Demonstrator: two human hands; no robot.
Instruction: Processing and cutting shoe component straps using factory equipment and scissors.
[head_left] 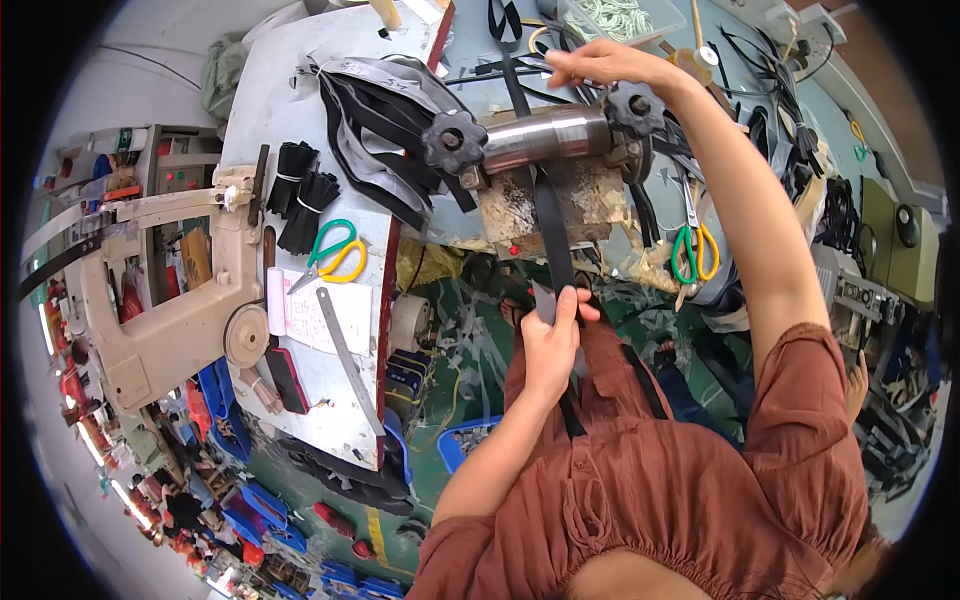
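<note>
My left hand (553, 340) is closed around the lower end of a black strap (552, 225), close to my body. A pale grey pointed piece (543, 302) shows beside its fingers; I cannot tell whether it is part of the strap. The strap runs away from me under a shiny metal roller (550, 138) and on toward the far side. Black lobed knobs (455, 142) flank the roller. Beyond it, my right hand (605, 65) reaches over with fingers loosely stretched out, nothing seen in them, near several dark straps.
Left, a white table (345, 265) bears grey-black strap bundles (385, 120), scissors (335, 252), a steel ruler (348, 350) and a phone (288, 380). A beige machine (170, 340) stands beyond. Green-yellow scissors (694, 245) lie right of the roller; a clear bin of cord (620, 18) is behind.
</note>
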